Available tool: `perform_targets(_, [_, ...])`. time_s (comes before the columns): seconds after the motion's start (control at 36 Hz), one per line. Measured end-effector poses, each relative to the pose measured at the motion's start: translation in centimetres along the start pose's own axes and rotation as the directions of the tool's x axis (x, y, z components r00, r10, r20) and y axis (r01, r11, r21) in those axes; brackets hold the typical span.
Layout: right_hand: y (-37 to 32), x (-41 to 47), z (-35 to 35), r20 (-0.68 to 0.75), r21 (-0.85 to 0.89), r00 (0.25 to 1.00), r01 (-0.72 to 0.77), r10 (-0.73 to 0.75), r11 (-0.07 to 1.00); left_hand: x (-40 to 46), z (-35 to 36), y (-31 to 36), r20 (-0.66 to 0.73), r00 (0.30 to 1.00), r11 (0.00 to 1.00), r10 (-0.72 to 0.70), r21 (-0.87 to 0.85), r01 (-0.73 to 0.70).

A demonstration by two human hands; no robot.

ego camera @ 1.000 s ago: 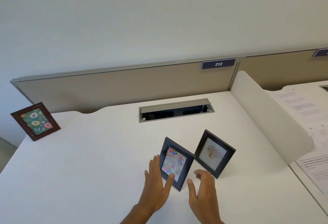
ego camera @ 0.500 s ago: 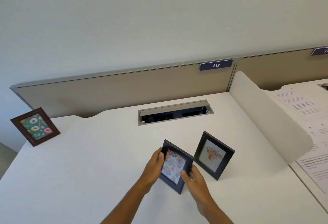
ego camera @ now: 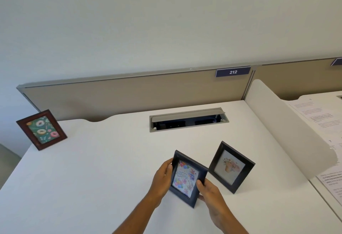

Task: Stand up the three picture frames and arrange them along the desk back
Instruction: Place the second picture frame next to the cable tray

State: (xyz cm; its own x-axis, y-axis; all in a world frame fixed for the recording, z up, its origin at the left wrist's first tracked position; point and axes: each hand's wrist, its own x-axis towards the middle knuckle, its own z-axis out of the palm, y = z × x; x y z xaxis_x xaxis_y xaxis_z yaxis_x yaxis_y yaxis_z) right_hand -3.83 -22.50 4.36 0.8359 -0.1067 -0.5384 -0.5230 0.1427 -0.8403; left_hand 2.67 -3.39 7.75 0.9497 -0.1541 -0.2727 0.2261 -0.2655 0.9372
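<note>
Left hand and right hand gripping the side edges of the black balloon-picture frame near the white desk's front, black flower-picture frame standing just right, brown donut-picture frame upright at back left corner

A black square frame with a colourful balloon card stands tilted near the tabletop's front. Just to its right a matching black frame with a pale floral print stands upright. A brown wooden frame with a doughnut picture stands at the back left corner.
</note>
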Motion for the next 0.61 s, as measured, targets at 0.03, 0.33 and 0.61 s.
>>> perform_targets(0.03, [-0.1, 0.0, 0.2, 0.004, -0.014, 1.0, 0.0, 0.0, 1.0, 0.0, -0.3, -0.1, -0.01, 1.0, 1.0, 0.005, -0.003, -0.005])
perform_targets(0.33, [-2.8, 1.5, 5.3, 0.053, -0.12, 0.998, 0.046, -0.04, 0.992, 0.2, -5.7, -1.0, -0.144, 0.99, 1.0, -0.002, -0.024, -0.002])
perform_targets(0.61, [-6.7, 5.6, 12.5, 0.184, -0.237, 0.982, 0.093, -0.049, 0.967, 1.8, -13.2, -1.1, -0.249, 0.968, 0.995, -0.025, -0.095, 0.001])
